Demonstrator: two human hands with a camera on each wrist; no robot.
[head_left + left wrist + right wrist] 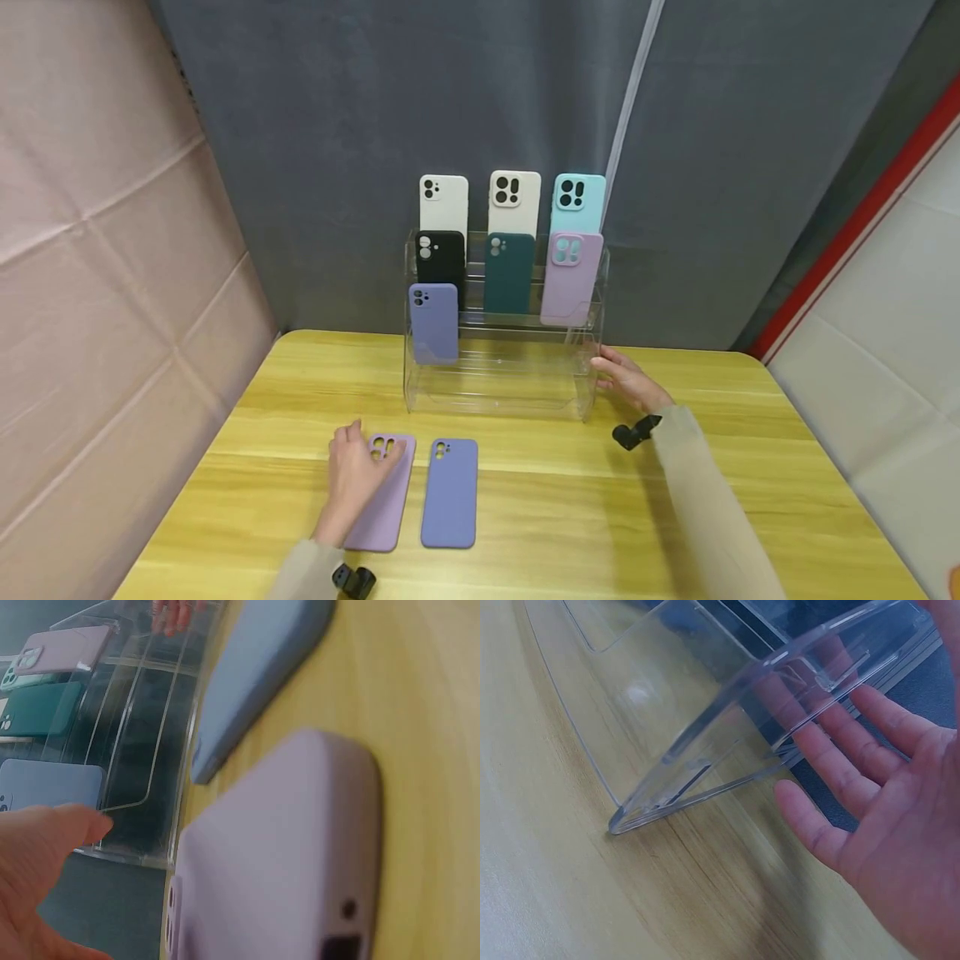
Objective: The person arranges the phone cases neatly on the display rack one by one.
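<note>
My left hand [352, 475] reaches over a lilac phone case [384, 521] lying on the table, thumb and fingers apart near its camera-cutout end. In the left wrist view that lilac case [262, 847] is close up, with the thumb away from its surface. A periwinkle phone case [450, 500] lies flat just to its right. My right hand [630, 383] is at the right side panel of a clear acrylic stepped stand [498, 407]. In the right wrist view its extended fingers [840, 769] lie along the panel, some seen through the plastic.
The stand's top row holds a white case [444, 204], a cream case [517, 218] and a light blue case [591, 218]. Below are black [442, 267], teal [510, 275] and pink [570, 292] cases, then a periwinkle case [435, 329] lower left. A grey curtain [375, 100] hangs behind.
</note>
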